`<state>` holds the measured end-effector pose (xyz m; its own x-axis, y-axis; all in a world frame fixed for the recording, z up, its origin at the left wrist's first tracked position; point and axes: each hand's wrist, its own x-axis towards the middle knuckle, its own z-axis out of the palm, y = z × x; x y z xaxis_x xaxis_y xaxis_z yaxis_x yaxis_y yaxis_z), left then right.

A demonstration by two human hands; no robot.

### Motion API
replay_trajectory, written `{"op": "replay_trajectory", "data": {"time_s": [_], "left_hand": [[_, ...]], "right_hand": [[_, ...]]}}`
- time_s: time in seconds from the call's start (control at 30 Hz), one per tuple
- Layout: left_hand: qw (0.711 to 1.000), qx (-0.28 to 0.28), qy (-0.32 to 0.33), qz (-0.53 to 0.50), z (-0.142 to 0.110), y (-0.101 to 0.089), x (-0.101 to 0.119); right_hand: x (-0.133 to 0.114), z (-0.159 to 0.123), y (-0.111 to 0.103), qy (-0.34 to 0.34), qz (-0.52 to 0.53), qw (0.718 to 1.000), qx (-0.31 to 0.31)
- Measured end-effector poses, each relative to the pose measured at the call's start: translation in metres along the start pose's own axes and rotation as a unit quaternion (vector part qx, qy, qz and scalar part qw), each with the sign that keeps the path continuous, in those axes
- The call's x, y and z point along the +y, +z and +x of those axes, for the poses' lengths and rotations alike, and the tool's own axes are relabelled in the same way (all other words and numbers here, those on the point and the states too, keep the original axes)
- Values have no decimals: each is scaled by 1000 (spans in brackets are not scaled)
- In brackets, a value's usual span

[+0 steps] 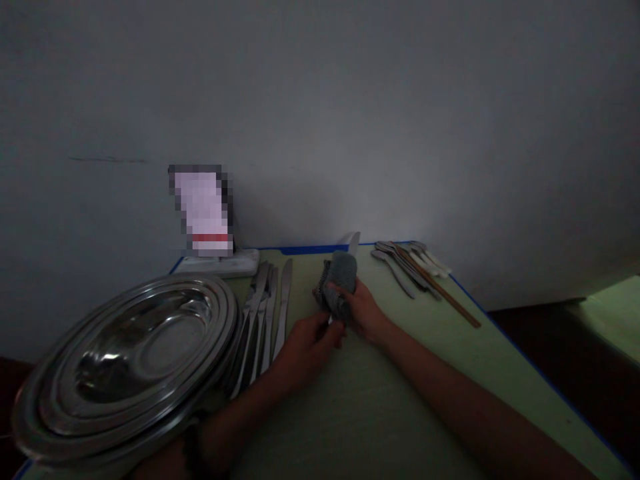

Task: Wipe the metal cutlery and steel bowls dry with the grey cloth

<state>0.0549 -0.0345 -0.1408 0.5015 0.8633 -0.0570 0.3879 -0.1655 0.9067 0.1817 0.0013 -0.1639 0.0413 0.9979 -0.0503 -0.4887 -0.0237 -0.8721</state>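
Note:
Near the middle of the table, my right hand (369, 310) is closed around a grey cloth (344, 270), which is wrapped about a table knife. The knife's blade (355, 243) sticks out beyond the cloth at the far end, pointing toward the wall. My left hand (309, 340) pinches the near end of the knife just below the cloth; its handle is mostly hidden by the fingers. Left of my hands lie several table knives (284, 303) side by side, blades away from me. My left forearm passes over their near ends.
Stacked metal plates (227, 313) fill the left of the table (400, 413). Behind them a pixelated upright device (203, 207) stands on a white base (245, 262). Several spoons (395, 272), brown chopsticks (453, 303) and white-handled utensils (433, 260) lie at right. A wall (320, 133) borders the far edge.

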Motion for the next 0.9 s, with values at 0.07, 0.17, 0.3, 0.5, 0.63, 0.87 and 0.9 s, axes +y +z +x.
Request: {"op": "replay_trajectory", "data": {"time_s": [0.07, 0.17, 0.3, 0.5, 0.63, 0.87, 0.9], "left_hand": [[1000, 8, -3, -3, 0, 0, 1], [1000, 13, -7, 3, 0, 0, 1], [999, 2, -45, 16, 3, -2, 1], [998, -11, -67, -18, 4, -4, 5], [996, -29, -82, -16, 3, -2, 6], [996, -26, -86, -1, 3, 2, 1], [996, -25, -83, 3, 2, 2, 0]], "right_hand": [[3, -1, -1, -17, -56, 998, 5], [5, -2, -2, -26, -88, 996, 20], [1, -5, -1, -6, -61, 997, -36], [-16, -4, 1, 127, 131, 981, -65], [-19, -2, -3, 171, 170, 967, -78], [-15, 0, -4, 170, 169, 968, -67], [-15, 0, -3, 170, 165, 970, -53]]}}
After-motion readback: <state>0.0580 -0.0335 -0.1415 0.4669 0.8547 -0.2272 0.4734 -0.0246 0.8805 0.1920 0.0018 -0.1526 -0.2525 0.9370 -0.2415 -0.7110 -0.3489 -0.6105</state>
